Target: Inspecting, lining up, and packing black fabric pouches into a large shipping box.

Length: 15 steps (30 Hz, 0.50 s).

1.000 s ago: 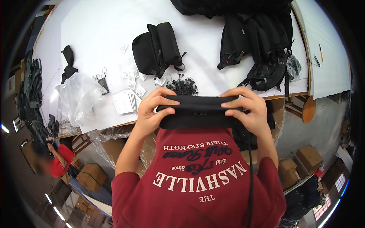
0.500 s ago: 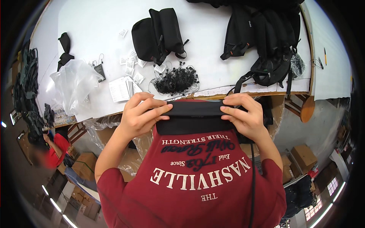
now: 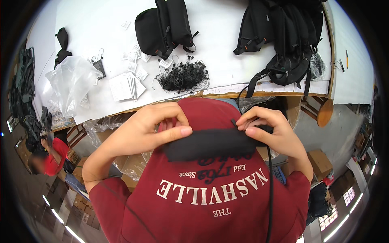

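A flat, black fabric pouch (image 3: pixel 210 145) lies crosswise in front of my chest, slightly blurred. At its upper left corner, my left hand (image 3: pixel 160 124) grips it, thumb along the top edge and fingers curled behind. My right hand (image 3: pixel 269 127) pinches its upper right end between thumb and fingertips, where a small black tab pokes up. The underside of the pouch is hidden. Beyond my hands, on the white table, lie a heap of black looped tag strings (image 3: pixel 183 76) and a stack of white cards (image 3: pixel 126 87).
Black bags (image 3: pixel 164 30) stand at the table's back, with more black backpacks (image 3: pixel 279 44) to the right. A clear plastic bag (image 3: pixel 72 83) sits at the left. Below the table edge are plastic-lined cartons (image 3: pixel 131 166). A person in red (image 3: pixel 58 156) is far left.
The pouch has come down and closer to my body, with its front panel now turned differently. My fingers have shifted on its ends, and both elbows have spread outward.
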Available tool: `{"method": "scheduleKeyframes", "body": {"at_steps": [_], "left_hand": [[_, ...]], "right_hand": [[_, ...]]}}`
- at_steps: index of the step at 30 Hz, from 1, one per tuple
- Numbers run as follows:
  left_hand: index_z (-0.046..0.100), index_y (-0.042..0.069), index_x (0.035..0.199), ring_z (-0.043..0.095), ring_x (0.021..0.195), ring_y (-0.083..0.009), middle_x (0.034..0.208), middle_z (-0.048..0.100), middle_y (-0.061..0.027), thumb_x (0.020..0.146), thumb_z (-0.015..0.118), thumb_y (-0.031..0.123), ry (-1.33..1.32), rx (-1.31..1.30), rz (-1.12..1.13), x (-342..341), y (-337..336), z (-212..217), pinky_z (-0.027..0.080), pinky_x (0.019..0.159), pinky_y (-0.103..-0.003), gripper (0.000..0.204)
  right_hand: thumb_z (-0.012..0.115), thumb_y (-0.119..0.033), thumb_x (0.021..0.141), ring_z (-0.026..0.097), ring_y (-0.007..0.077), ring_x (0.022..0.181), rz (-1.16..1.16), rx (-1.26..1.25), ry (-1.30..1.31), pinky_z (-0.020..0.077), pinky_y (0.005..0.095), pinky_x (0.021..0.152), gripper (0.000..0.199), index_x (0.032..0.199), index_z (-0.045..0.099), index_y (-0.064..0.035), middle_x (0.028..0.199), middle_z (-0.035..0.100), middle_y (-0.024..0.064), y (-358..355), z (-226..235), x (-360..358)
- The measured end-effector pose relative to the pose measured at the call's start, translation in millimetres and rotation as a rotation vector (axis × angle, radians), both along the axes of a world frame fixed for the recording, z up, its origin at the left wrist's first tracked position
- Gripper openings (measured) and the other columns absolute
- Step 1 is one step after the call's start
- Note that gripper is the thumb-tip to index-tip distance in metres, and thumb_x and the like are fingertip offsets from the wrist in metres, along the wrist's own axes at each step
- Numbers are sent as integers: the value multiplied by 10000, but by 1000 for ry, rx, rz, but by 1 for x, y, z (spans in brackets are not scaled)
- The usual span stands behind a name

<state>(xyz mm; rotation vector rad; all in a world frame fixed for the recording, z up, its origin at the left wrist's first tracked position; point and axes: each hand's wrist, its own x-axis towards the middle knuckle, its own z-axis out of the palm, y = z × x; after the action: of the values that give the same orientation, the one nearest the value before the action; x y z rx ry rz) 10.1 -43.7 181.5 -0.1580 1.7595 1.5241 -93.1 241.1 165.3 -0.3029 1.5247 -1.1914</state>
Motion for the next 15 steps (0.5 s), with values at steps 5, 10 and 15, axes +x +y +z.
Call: {"method": "scheduleKeyframes", "body": {"at_steps": [5, 10, 15], "left_hand": [[654, -3, 848, 574, 777, -162, 804, 615, -56, 818, 722, 172, 45, -24, -67, 1, 2, 0, 449, 736, -285, 190], [632, 7, 779, 528, 601, -130, 686, 570, -45, 852, 712, 197, 159, -39, 12, 7, 3, -5, 430, 568, -264, 219], [623, -10, 771, 539, 582, -149, 666, 575, -58, 849, 700, 158, 150, -117, 83, 3, -4, -22, 437, 557, -270, 200]], "right_hand": [[700, -60, 795, 636, 141, 851, 179, -40, 141, 487, 235, 736, 128, 911, 676, -11, 896, 657, 68, 2, 0, -3], [723, -71, 781, 586, 143, 732, 178, -24, 320, 442, 246, 641, 136, 845, 630, 6, 783, 598, 57, 0, 3, 1], [704, -116, 823, 552, 199, 635, 90, 19, 429, 436, 297, 569, 203, 790, 542, 2, 731, 563, 81, -8, -10, -1]]}}
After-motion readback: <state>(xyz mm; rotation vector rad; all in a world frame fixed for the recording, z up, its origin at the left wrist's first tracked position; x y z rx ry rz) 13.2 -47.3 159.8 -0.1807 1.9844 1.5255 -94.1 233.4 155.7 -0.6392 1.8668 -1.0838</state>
